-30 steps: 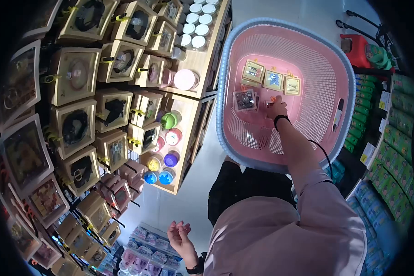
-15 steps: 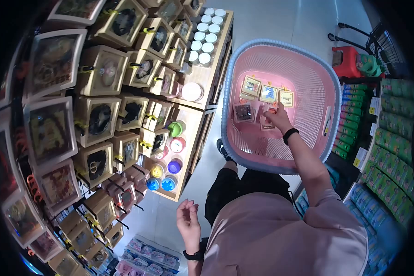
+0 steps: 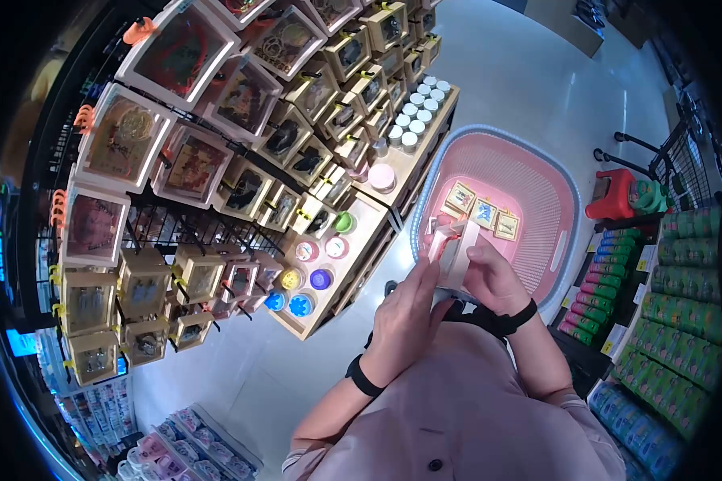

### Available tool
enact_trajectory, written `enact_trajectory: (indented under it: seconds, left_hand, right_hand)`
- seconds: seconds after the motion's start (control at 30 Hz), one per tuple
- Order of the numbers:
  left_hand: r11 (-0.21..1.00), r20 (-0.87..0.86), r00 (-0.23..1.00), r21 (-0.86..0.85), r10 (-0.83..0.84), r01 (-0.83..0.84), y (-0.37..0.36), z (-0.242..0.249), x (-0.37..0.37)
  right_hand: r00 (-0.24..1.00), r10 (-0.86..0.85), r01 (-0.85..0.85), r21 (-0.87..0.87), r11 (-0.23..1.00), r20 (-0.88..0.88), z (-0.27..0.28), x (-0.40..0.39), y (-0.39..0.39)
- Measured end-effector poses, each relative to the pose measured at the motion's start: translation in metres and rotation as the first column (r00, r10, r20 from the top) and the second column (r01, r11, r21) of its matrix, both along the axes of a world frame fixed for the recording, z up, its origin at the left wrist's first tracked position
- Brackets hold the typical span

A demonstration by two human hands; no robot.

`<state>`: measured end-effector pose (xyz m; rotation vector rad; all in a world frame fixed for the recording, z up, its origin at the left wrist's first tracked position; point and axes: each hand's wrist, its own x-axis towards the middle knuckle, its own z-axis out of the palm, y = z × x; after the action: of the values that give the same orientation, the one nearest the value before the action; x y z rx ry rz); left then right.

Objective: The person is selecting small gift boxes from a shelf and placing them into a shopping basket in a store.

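My right hand (image 3: 496, 279) grips small pink boxes (image 3: 460, 258), its thumb lying on one box's upper edge. They are held upright together over the near side of the pink basket (image 3: 567, 232), with a bit of red showing on one. My left hand (image 3: 407, 317) presses against their left side, its fingers straight and together. Behind them, several wooden-framed boxes lie on the basket floor, among them a blue-pictured box (image 3: 483, 212) and a cream-faced box (image 3: 506, 225). The basket has perforated walls and a blue rim.
On my left stands a rack of framed boxes (image 3: 243, 191) on hooks. Beside it is a wooden shelf (image 3: 365, 276) with lidded jars (image 3: 320, 279). Green packs (image 3: 672, 321) fill the right-hand shelves. A red container (image 3: 612, 194) and a shopping cart (image 3: 682, 160) stand farther back.
My right hand has come up from the basket floor with pink boxes. My left hand has moved from my side to meet them. The view has turned toward the rack.
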<state>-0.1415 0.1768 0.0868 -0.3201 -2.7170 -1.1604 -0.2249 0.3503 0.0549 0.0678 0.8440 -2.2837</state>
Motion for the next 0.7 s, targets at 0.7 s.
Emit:
enact_trajectory:
  seconds: [0.7]
  left_hand:
    - [0.529,0.395,0.887,0.819,-0.239,-0.222,-0.009,-0.002,0.007]
  right_hand:
    - [0.934,-0.062,0.191,0.345,0.919,-0.351,0.043,0.054,0.032]
